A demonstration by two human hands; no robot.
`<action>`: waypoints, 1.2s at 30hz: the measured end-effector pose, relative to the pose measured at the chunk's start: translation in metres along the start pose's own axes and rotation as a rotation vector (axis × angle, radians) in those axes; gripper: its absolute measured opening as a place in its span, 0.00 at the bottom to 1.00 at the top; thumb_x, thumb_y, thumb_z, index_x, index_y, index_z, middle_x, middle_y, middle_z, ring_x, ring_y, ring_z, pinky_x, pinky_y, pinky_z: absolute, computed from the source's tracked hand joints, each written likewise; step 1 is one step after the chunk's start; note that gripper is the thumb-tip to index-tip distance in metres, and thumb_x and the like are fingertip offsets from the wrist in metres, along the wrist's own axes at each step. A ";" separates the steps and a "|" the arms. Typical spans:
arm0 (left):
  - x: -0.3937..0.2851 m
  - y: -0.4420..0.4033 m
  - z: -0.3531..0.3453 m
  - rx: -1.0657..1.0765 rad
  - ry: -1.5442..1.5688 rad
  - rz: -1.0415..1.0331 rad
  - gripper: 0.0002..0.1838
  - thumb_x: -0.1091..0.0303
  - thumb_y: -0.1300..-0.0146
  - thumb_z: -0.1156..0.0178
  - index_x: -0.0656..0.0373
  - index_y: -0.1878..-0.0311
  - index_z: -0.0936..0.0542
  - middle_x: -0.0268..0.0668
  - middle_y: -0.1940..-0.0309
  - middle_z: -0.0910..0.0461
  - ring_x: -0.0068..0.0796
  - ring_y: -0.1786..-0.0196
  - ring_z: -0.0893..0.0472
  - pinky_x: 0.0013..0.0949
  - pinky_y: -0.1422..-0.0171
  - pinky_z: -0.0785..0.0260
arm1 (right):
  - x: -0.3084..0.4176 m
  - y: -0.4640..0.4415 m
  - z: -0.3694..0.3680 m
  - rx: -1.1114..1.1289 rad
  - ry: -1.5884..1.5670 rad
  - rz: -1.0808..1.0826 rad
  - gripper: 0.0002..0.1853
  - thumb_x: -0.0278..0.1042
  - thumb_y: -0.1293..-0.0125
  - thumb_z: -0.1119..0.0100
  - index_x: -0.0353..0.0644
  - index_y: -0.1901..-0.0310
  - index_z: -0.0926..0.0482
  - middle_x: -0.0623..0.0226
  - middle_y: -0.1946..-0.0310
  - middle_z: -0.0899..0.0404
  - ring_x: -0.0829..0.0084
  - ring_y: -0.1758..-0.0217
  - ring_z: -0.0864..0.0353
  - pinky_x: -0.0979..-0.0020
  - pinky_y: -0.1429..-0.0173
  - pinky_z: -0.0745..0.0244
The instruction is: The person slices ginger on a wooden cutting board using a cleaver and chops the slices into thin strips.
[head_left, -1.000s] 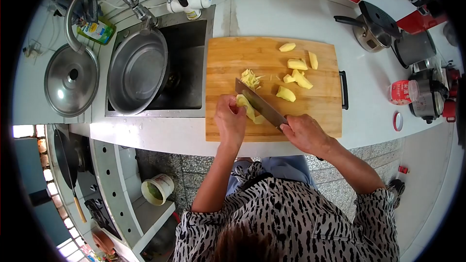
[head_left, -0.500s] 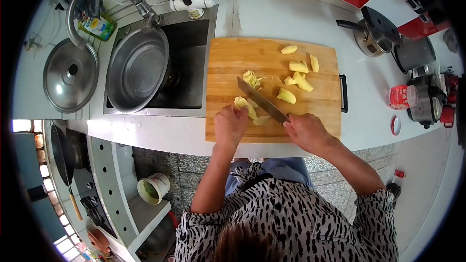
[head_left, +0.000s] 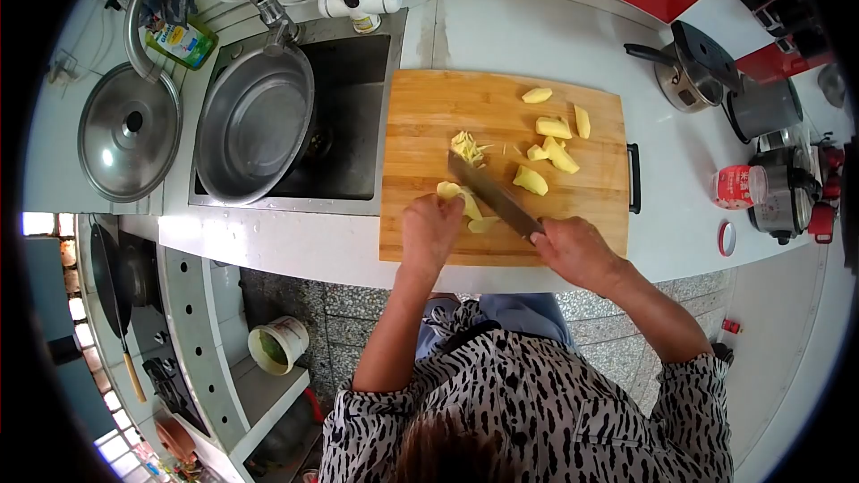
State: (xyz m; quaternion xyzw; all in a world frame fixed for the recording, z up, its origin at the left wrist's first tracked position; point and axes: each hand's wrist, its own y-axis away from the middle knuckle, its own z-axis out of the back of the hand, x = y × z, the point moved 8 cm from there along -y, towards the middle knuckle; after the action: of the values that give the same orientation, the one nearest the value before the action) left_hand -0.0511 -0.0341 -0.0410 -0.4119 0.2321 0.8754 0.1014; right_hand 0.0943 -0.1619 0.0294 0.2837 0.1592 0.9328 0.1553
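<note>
My right hand [head_left: 577,249] is wrapped round the handle of a kitchen knife [head_left: 495,195], whose broad blade slants up and left over the wooden cutting board [head_left: 586,215]. Beside the blade, my left hand [head_left: 431,231] has its fingers bunched on pale yellow ginger slices [head_left: 467,207] near the board's front left. A flat slice [head_left: 482,224] lies just right of those fingers. Past the knife tip sits a small heap of thin ginger shreds [head_left: 467,147]. Several peeled ginger chunks [head_left: 531,180] are spread over the board's right half.
Left of the board is a sink [head_left: 358,125] with a metal basin [head_left: 259,125] tilted in it. A pot lid [head_left: 131,132] lies farther left. To the right stand a saucepan [head_left: 684,85], a red-labelled jar [head_left: 738,187] and its lid [head_left: 727,238].
The whole view has shifted slightly. The knife tip has come a little down and right, closer to the slices under my left hand. Both hands keep their grips.
</note>
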 end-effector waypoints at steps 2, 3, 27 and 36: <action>-0.019 0.004 0.004 -0.031 -0.128 -0.109 0.19 0.59 0.46 0.43 0.69 0.78 0.25 0.52 0.79 0.24 0.51 0.73 0.23 0.42 0.67 0.31 | 0.007 0.003 -0.007 -0.005 0.017 0.073 0.13 0.35 0.39 0.50 0.35 0.75 0.29 0.49 0.81 0.26 0.48 0.75 0.25 0.53 0.68 0.29; -0.018 0.004 0.004 -0.031 -0.128 -0.108 0.19 0.59 0.46 0.43 0.69 0.78 0.25 0.52 0.79 0.24 0.51 0.73 0.23 0.42 0.67 0.31 | 0.007 0.003 -0.004 -0.004 0.017 0.073 0.13 0.35 0.39 0.50 0.35 0.75 0.29 0.49 0.81 0.26 0.48 0.75 0.25 0.53 0.68 0.29; -0.019 0.007 0.006 -0.080 -0.092 -0.131 0.17 0.61 0.45 0.42 0.69 0.77 0.25 0.52 0.79 0.24 0.51 0.73 0.22 0.43 0.68 0.31 | -0.013 0.016 0.020 0.094 -0.023 -0.080 0.14 0.36 0.38 0.51 0.31 0.72 0.29 0.47 0.81 0.27 0.49 0.75 0.25 0.56 0.68 0.31; -0.014 0.007 0.007 -0.081 -0.098 -0.114 0.17 0.62 0.45 0.43 0.70 0.78 0.27 0.53 0.81 0.26 0.50 0.75 0.23 0.39 0.72 0.33 | -0.012 0.021 0.025 0.037 -0.119 -0.015 0.14 0.36 0.37 0.51 0.32 0.73 0.29 0.48 0.83 0.28 0.48 0.76 0.26 0.55 0.70 0.32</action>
State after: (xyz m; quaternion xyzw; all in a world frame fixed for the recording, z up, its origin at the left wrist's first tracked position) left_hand -0.0497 -0.0366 -0.0245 -0.3849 0.1673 0.8959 0.1457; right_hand 0.1139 -0.1806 0.0516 0.3401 0.1690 0.9100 0.1664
